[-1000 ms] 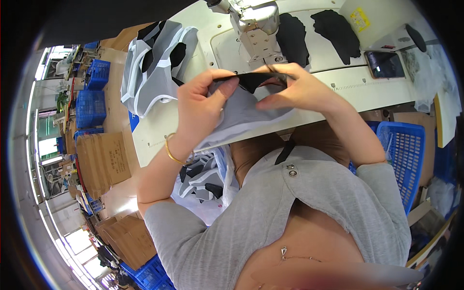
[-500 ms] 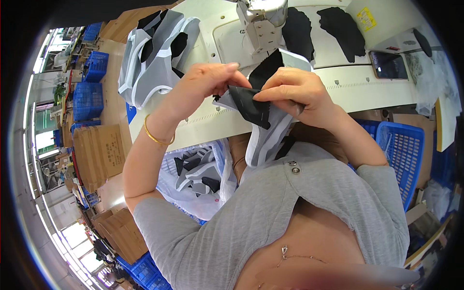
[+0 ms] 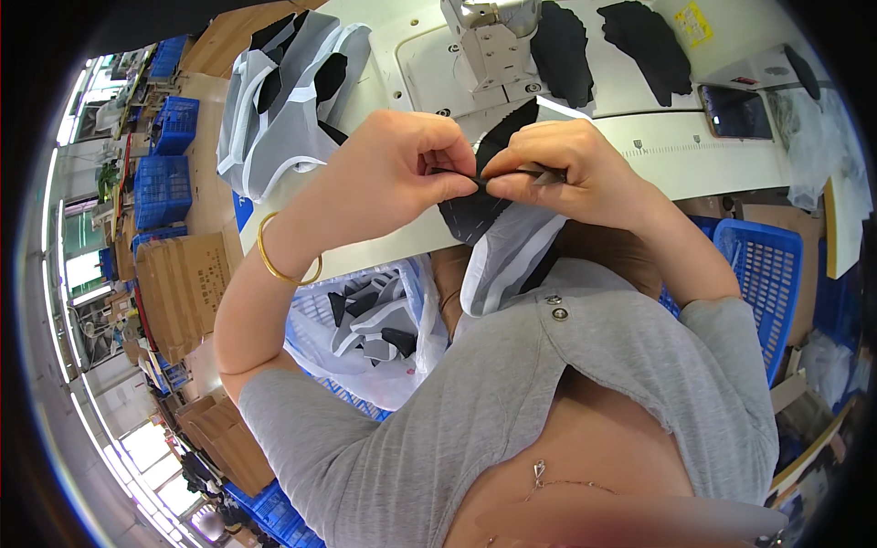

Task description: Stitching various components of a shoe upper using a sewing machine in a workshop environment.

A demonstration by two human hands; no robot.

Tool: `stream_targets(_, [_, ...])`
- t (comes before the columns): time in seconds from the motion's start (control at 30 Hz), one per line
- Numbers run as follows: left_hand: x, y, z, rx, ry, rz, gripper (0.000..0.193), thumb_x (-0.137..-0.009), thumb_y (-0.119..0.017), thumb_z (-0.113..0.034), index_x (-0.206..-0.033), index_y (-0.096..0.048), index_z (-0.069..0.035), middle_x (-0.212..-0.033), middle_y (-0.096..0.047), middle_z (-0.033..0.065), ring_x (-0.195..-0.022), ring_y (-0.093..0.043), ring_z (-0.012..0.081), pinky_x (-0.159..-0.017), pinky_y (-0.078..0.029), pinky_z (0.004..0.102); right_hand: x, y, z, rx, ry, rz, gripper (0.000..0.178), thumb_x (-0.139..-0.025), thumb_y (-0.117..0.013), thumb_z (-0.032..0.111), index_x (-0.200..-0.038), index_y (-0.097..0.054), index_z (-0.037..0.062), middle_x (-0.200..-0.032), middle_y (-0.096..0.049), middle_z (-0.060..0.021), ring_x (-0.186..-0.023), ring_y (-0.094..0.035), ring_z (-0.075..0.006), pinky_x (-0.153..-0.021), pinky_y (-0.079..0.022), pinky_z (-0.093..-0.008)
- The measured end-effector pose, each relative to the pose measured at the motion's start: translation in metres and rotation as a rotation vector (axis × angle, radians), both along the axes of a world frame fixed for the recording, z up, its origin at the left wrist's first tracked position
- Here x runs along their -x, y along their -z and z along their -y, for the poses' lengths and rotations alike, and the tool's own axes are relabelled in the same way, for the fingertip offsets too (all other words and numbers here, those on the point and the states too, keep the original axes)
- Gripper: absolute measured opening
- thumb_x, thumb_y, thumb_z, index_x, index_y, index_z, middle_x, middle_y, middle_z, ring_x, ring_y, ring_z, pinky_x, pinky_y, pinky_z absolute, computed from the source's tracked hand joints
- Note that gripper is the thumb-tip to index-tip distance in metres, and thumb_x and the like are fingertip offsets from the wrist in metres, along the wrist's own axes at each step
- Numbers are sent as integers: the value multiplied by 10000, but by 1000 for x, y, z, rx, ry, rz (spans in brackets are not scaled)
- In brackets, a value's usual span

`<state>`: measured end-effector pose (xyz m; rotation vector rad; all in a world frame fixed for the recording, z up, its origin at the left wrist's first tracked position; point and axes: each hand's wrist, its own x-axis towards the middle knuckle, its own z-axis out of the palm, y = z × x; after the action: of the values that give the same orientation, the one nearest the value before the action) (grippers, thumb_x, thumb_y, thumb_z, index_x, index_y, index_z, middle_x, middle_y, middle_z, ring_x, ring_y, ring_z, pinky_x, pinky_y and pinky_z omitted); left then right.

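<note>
Close in front of the sewing machine (image 3: 489,55), my left hand (image 3: 402,169) and my right hand (image 3: 571,173) meet fingertip to fingertip. Both pinch the edge of a black fabric piece (image 3: 470,215), which hangs below the fingers and shows a dashed line of light stitches. Grey-and-white fabric (image 3: 512,247) joins it and drapes toward my lap. Inside my right palm lies a small dark, metallic-looking thing, mostly hidden by the fingers. More black fabric rises behind my hands toward the machine.
Stacked grey, white and black fabric pieces (image 3: 283,100) lie at the table's left. Black cut pieces (image 3: 647,50) and a phone (image 3: 735,111) lie to the right. A bag-lined basket (image 3: 315,315) of fabric pieces stands below, and a blue crate (image 3: 758,283) stands right.
My fingertips have come together on the black fabric's edge, and my left hand has turned and moved slightly right. The black flap that was spread between my hands now hangs below them.
</note>
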<state>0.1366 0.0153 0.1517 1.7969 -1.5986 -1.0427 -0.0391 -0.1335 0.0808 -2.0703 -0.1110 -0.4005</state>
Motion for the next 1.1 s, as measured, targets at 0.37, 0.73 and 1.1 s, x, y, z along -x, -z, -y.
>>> stream_targets(0.37, [6, -1, -2, -62, -53, 200, 121, -797, -762, -51, -853, -668, 2, -753, -625, 16, -674, -537, 90, -636, -444, 249, 1, 9, -2, 83, 38, 99, 150, -803, -749, 121, -896, -693, 17, -808, -681, -119, -756, -653, -285, -675, -513, -369])
stream_targets(0.73, [-18, 26, -1, 166, -242, -244, 157, -815, -772, -90, -925, -724, 11, -767, -667, 11, -722, -577, 62, -676, -459, 205, 6, 4, -8, -152, 196, 40, 119, -849, -729, 91, -901, -681, -5, -776, -666, -59, -661, -585, -123, -588, -441, -264])
stream_targets(1.1, [-52, -1, 47, 127, -342, -407, 135, -870, -700, -16, -1002, -709, 8, -922, -703, 54, -833, -629, 99, -787, -488, 237, -13, -21, 3, -427, 439, 1, 172, -853, -711, 167, -847, -706, -6, -682, -646, -10, -639, -533, -44, -590, -429, -233])
